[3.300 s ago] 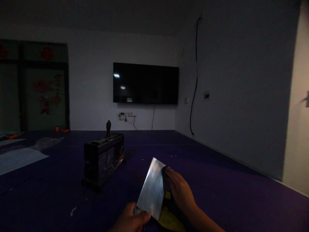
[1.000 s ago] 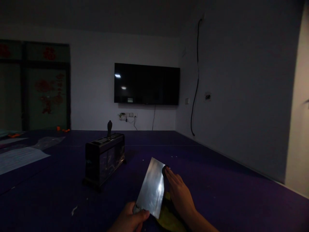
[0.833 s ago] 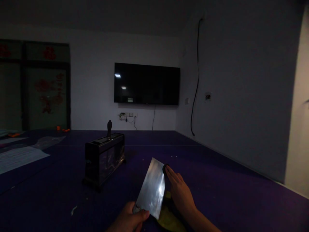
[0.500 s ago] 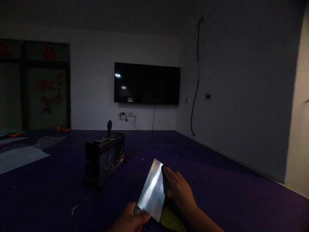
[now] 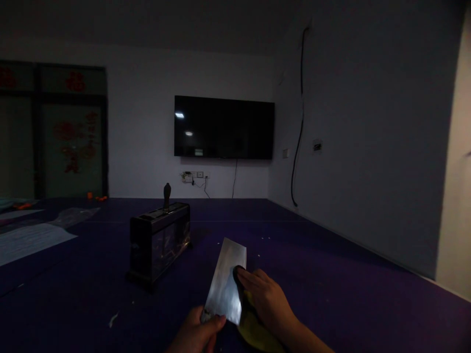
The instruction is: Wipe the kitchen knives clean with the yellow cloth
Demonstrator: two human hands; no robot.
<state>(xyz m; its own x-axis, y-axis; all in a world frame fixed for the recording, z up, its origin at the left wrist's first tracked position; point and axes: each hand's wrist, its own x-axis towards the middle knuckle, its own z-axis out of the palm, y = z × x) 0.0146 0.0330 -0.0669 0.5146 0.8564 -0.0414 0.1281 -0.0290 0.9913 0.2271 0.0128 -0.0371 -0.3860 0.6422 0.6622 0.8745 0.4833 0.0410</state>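
Observation:
My left hand (image 5: 196, 332) is closed round the handle end of a cleaver (image 5: 223, 279), thumb resting near the base of the blade. The broad shiny blade points up and away from me. Along its right side my right hand (image 5: 270, 299) presses a dark and yellow cloth (image 5: 253, 329) against the metal, fingers together near the blade's middle. Most of the cleaver's handle is hidden in my left hand. Left of the blade stands a black knife block (image 5: 160, 242) with clear-looking sides and one dark handle (image 5: 167, 195) sticking up from its top.
A purple surface (image 5: 331, 279) stretches ahead to the walls, with small white scraps on it. White sheets (image 5: 33, 240) and clear plastic (image 5: 75, 215) lie at the left. A television (image 5: 224, 127) hangs on the far wall; a black cable (image 5: 297, 157) runs down the right wall.
My right hand and the cloth have slid down the blade, toward me and to the left. The cleaver has turned slightly, its tip shifting left.

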